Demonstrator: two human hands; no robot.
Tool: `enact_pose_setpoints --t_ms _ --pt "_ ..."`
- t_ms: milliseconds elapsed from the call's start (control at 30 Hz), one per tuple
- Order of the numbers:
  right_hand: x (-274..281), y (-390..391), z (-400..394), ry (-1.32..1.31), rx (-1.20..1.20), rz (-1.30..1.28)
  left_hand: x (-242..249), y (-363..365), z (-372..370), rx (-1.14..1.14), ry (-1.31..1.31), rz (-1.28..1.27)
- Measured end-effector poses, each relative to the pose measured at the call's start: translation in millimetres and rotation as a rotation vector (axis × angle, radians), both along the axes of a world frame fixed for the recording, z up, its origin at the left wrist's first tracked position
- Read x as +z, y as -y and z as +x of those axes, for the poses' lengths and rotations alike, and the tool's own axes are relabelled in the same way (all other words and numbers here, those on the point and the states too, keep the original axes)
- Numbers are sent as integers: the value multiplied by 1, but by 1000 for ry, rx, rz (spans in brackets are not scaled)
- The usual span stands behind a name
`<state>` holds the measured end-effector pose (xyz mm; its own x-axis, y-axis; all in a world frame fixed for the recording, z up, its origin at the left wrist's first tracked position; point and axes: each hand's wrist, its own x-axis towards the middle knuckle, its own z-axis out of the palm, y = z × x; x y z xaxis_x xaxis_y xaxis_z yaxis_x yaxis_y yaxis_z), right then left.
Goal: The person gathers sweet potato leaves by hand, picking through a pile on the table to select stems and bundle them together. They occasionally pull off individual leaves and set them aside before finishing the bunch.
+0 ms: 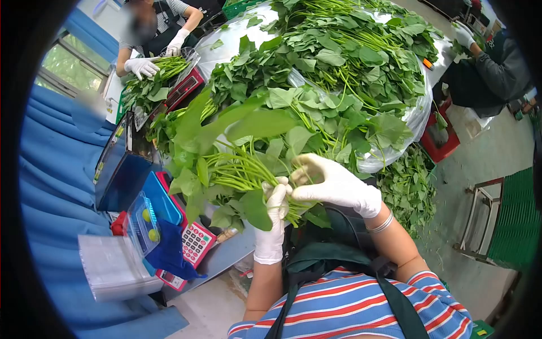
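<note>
My left hand, in a white glove, is wrapped round the stems of a bunch of sweet potato leaves. The bunch's leaves spread to the left and upward, some blurred close to the camera. Just right of the stem ends is my right hand, also gloved, its thumb and curved fingers apart. Whether a thin stem touches its fingertips I cannot make out. Beyond both hands rises a big heap of the same leafy greens on clear plastic sheeting.
A co-worker's gloved hand rests on greens at a red scale; another person's hand shows at right. Left are a pink calculator, a clear tub and plastic bags. A green crate stands right.
</note>
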<state>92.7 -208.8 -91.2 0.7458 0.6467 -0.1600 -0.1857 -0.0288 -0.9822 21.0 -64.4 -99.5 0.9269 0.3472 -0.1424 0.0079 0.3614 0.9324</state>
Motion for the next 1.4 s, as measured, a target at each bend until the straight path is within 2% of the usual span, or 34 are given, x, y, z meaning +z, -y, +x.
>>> enact_pose_setpoints --t_ms 33,67,100,167,233,300,367,433,467,500,533,567,600,633,700,767,833,900,933,1033,1067,1100,1167,1200,1233,1333,1400 --pt "0 0 0 -44 96 10 2 4 1 3 -7 -29" --pt "5 -1 -7 138 67 -14 -6 7 5 21 118 117" --pt "8 -3 -15 324 38 -40 -18 3 9 -21 82 92" --pt "4 -12 -23 374 11 40 -19 0 7 24 5 -101" --pt "-3 -19 -29 486 -110 -24 -12 1 4 55 -26 -51" --pt "2 -19 -31 482 -122 -60 -6 -2 3 52 -155 266" --pt "2 -22 -33 484 -140 -96 -20 -2 1 102 -45 300" --pt "-8 -27 -35 196 -309 178 -31 -2 -5 237 123 -69" --pt "-9 -23 -34 410 -348 84 -19 2 -3 169 80 438" --pt "-18 -24 -32 503 -372 130 -12 6 -5 158 -19 77" --pt "-24 -24 -34 499 -433 134 -6 7 -5 106 -68 134" --pt "-22 -21 -36 331 -414 201 -9 12 -1 198 -58 94" --pt "-26 -26 -37 104 -412 424 -9 10 0 183 -24 109" --pt "-25 -23 -40 94 -435 541 0 11 3 164 -76 164" --pt "-42 -17 -32 584 -454 308 -9 2 7 145 -28 162" --pt "-18 -9 -36 10 -145 793 -5 4 7 151 16 34" --pt "-10 -8 -38 -46 -129 771 -8 -8 12 175 32 -22" --pt "-16 -8 -35 -182 20 702 -2 -18 15 188 67 -51" --pt "-17 -8 -38 -264 32 694 2 -21 17 290 52 -54" --pt "-15 6 -44 -309 -19 583 26 -51 21 579 98 -41" --pt "-17 8 -43 -266 -84 544 29 -62 17 443 217 -77" --pt "-18 12 -39 -178 -132 539 28 -63 15 452 217 -79" --pt "-16 1 -34 -247 -413 686 28 -55 10 341 182 -39" --pt "-18 -3 -27 -141 -382 818 26 -46 9 315 205 -66" --pt "-17 -4 -25 -144 -376 819 28 -34 7 299 164 -100" --pt "7 -6 -25 -294 -64 487 9 -10 0 112 122 -70" --pt "11 -12 -28 -230 -114 371 3 7 -4 71 82 -33"
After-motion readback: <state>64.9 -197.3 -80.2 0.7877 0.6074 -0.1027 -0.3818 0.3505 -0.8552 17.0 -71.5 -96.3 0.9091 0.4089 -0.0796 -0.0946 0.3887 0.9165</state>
